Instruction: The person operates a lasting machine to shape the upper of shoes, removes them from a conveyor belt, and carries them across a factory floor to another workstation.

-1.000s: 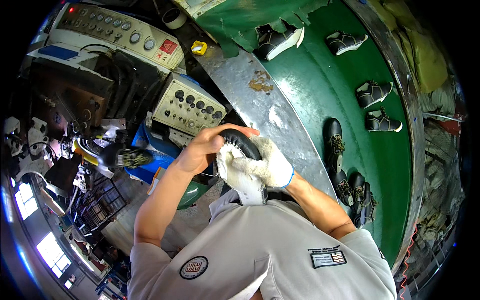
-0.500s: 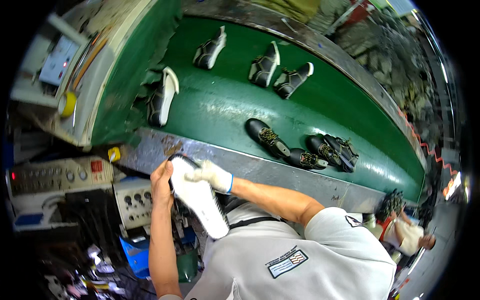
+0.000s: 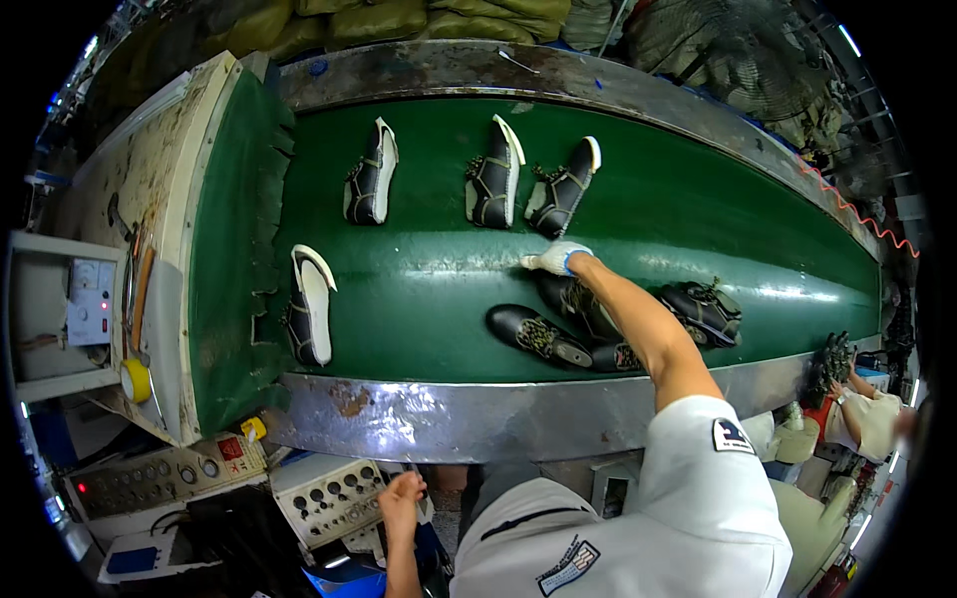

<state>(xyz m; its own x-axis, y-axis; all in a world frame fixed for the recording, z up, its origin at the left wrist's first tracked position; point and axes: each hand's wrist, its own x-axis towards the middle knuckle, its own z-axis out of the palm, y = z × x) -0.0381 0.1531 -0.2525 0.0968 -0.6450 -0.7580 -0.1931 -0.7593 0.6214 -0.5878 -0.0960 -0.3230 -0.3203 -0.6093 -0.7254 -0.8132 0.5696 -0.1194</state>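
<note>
My right hand [image 3: 551,259], in a white glove with a blue cuff edge, reaches over the green conveyor belt. Its fingers point left, stretched out, and nothing shows in them. Just below it lies a black lace-up shoe [image 3: 578,301], partly covered by my hand and forearm. Beside that shoe rests another black shoe [image 3: 533,334] with patterned laces. Beyond my hand stands a dark shoe upper [image 3: 563,189] with a pale edge, its lower end close to my fingers. My bare left hand [image 3: 402,495] hangs near the control box, fingers loosely curled apart, holding nothing.
Shoe uppers with white insoles [image 3: 315,309] lie on the left of the green belt [image 3: 419,299]. More black shoes [image 3: 703,314] sit at right. A metal ledge [image 3: 449,419] runs along the near side. Dial-covered control boxes [image 3: 334,498] stand below. Another person [image 3: 862,414] works far right.
The shoe with the white bottom has left both hands, and a black shoe now lies under my right hand. That hand went out over the belt; my left dropped nearer the control box.
</note>
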